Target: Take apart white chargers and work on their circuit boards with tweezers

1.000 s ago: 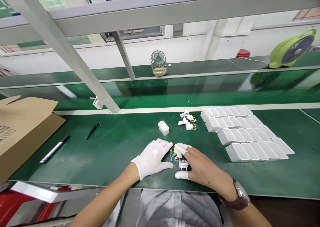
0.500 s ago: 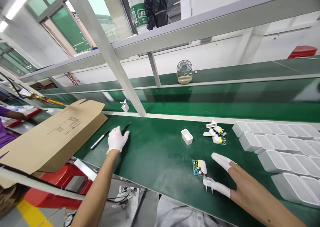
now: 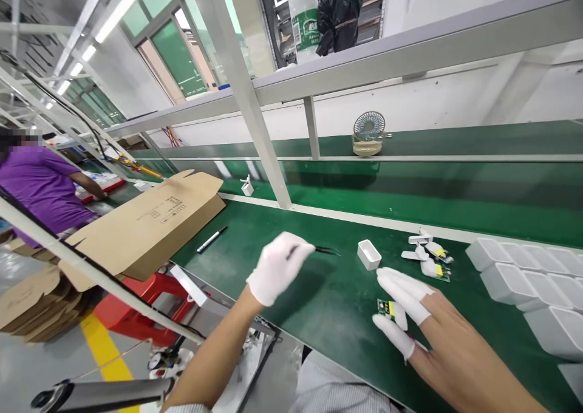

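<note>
My left hand (image 3: 277, 267), in a white glove, pinches a pair of thin black tweezers (image 3: 319, 250) between thumb and fingertips, above the green bench mat (image 3: 319, 303). The tweezers are slim, dark and pointed; the long axis runs nearly level across the view, tips aimed to my right toward a small white open-topped case (image 3: 368, 254), which sits just beyond the tips on the mat.

My right hand (image 3: 437, 334) is bare apart from white finger cots on the thumb and two fingers. Its fingers are spread and pressed flat, holding down a small green circuit board (image 3: 387, 308) with a yellow part and a white plug piece; much of it is hidden under my fingers.

Past the case lie a few loose boards with plug pieces (image 3: 430, 256). Rows of white cases (image 3: 528, 279) stand at the far right. To my left rest a black-and-white marker pen (image 3: 212, 240) and an open cardboard box (image 3: 150, 225).
</note>
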`<state>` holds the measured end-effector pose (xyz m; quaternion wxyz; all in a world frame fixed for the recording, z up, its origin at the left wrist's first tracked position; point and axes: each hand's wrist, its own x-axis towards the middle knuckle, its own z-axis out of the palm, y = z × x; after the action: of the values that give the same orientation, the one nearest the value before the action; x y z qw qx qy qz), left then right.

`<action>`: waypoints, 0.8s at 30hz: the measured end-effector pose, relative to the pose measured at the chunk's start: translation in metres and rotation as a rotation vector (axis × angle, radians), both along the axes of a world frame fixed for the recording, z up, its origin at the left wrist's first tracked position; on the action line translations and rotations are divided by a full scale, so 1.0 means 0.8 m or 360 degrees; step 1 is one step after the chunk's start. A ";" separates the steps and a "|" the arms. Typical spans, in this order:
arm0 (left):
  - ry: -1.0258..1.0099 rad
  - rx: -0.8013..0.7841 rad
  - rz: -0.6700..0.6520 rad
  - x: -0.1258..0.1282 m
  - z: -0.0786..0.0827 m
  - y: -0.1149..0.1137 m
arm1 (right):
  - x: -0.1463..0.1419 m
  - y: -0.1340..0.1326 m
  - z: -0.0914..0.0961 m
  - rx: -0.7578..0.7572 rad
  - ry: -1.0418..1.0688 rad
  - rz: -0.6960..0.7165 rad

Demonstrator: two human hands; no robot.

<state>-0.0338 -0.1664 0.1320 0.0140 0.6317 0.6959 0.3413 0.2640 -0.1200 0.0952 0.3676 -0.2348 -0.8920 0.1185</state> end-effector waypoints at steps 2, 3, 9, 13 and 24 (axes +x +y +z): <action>-0.0107 0.0058 -0.0475 0.058 0.012 -0.004 | -0.013 -0.004 0.009 -0.0011 -0.0007 -0.0007; -0.0161 0.0113 -0.0666 0.080 0.015 -0.004 | -0.016 -0.005 0.011 -0.0022 -0.0010 0.0020; -0.0342 0.0056 -0.0861 0.112 -0.008 0.020 | 0.029 0.013 -0.009 -0.0476 -0.0055 -0.0146; 0.0157 -0.0386 -0.0965 0.104 -0.063 0.032 | 0.062 0.028 -0.045 -0.0901 -0.0072 -0.0451; -0.0257 -0.0566 -0.1093 0.121 -0.105 0.051 | 0.024 0.029 -0.087 -0.1383 -0.0062 -0.0338</action>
<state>0.0626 -0.1259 0.0478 0.2912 0.7866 0.4890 0.2393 0.2831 -0.0970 0.0255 0.2281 -0.4599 -0.7372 0.4393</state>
